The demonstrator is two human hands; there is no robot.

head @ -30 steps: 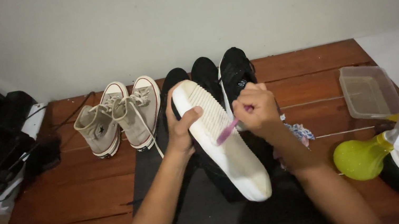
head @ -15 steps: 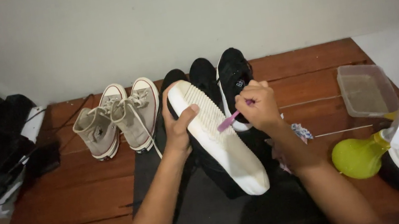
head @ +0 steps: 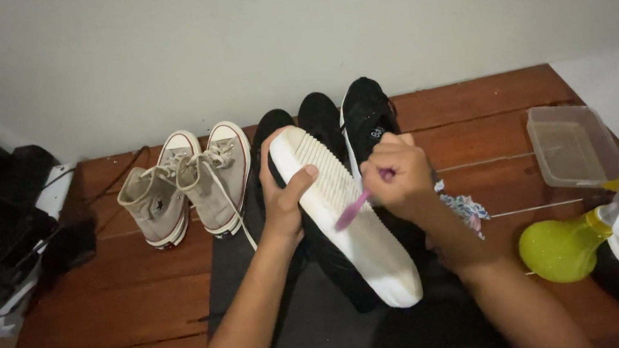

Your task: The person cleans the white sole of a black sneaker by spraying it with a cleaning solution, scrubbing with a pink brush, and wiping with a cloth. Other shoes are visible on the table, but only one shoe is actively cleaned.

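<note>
While the left hand (head: 284, 199) grips the black shoe (head: 347, 226) sole-up, the right hand (head: 401, 176) pinches a pink toothbrush (head: 355, 208) on its white sole.

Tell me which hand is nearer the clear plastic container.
Right. The right hand, holding a pink toothbrush, is closer to the clear plastic container; the left hand grips the upturned shoe farther away.

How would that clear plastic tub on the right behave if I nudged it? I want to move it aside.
The tub looks thin-walled and empty, so it is probably light and would slide easily on the smooth wooden floor. It is low and wide, so it seems unlikely to tip. Its walls may flex if squeezed.
</note>
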